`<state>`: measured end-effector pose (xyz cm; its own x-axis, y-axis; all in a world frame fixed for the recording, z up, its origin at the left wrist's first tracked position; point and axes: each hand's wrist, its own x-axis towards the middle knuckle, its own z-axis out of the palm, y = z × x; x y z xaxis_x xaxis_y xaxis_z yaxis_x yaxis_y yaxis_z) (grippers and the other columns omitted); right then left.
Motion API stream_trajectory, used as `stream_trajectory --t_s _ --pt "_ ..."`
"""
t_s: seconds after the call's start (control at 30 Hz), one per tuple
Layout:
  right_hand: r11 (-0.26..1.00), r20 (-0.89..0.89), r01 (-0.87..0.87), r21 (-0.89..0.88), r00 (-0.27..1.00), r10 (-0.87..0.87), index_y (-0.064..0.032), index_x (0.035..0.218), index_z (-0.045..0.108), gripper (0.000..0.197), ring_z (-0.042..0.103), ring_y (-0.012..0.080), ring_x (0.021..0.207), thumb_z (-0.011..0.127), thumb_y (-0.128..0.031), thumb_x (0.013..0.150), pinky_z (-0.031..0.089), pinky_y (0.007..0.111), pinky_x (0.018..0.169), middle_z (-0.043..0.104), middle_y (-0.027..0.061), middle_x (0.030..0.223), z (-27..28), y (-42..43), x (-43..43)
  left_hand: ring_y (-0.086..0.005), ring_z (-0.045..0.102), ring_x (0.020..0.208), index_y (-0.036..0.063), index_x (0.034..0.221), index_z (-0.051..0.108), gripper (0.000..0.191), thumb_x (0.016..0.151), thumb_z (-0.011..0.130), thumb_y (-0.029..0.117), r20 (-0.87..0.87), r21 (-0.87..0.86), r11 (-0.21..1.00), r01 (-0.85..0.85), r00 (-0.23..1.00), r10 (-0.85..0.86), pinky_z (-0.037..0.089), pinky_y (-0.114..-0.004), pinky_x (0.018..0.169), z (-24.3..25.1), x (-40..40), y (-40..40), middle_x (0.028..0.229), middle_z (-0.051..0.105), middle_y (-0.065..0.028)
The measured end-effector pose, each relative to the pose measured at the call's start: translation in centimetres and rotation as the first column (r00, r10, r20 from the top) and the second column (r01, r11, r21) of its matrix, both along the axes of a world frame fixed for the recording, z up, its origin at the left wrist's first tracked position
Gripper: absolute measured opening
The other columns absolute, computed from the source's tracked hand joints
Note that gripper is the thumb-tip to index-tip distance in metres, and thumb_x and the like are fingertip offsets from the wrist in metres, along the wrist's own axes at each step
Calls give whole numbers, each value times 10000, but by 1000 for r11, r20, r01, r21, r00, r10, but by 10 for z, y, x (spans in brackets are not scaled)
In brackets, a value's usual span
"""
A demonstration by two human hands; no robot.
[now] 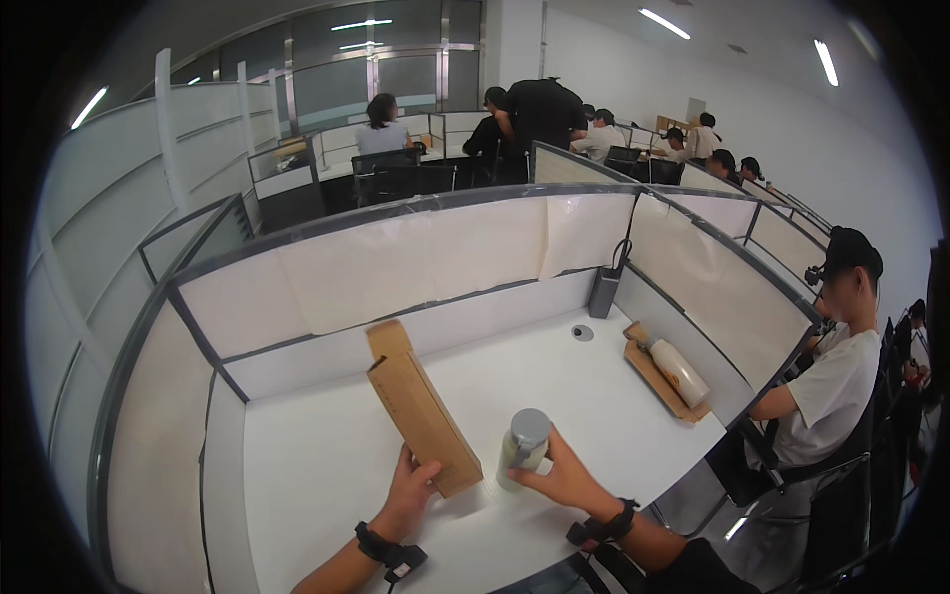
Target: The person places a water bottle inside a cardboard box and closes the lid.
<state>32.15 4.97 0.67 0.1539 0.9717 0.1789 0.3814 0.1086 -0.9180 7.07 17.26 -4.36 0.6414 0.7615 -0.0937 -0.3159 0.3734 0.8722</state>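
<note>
My left hand (pixel 410 490) grips the lower end of a long brown cardboard box (pixel 423 423). The box is tilted, and its end flap stands open at the far end. To the right, my right hand (pixel 568 475) is wrapped around a pale green bottle (pixel 512 453) with a grey lid and a grey carry loop. The bottle is upright at the table's near side; whether its base rests on the tabletop is hard to tell. A small gap separates box and bottle. Black straps with small devices circle both wrists.
A cream bottle (pixel 677 371) lies on an opened cardboard box (pixel 653 382) by the right partition (pixel 720 289). A dark grey holder (pixel 605 292) stands in the back corner, near a round cable grommet (pixel 582 332) in the white table (pixel 312 460). A person (pixel 831 393) sits beyond the right partition.
</note>
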Motion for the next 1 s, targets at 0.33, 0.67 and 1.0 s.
stream_trajectory --t_s 0.33,0.67,1.0 --pt "999 25 -6 34 1000 5 -64 1561 316 855 525 284 1340 818 -220 887 415 462 1148 521 139 1413 14 76 24 -233 431 1436 53 1596 264 787 989 665 352 40 42 997 66 997 -68 364 -410 1189 -26 -11 9 1528 441 -91" --pt "995 11 -43 92 999 42 -64 1554 357 747 437 271 1435 730 -178 916 365 448 1192 428 100 1492 -5 77 34 -238 485 1389 45 1542 328 828 888 785 268 -31 2 997 82 996 -82 390 -413 1173 -29 -18 7 1473 502 -90" --pt "979 54 -124 161 992 117 -92 1634 243 1018 373 301 1492 849 -299 842 272 468 1244 378 140 1585 3 60 43 -230 558 1305 9 1515 371 848 921 738 489 23 -34 995 90 996 -89 457 -400 1103 -34 -22 8 1416 559 -98"
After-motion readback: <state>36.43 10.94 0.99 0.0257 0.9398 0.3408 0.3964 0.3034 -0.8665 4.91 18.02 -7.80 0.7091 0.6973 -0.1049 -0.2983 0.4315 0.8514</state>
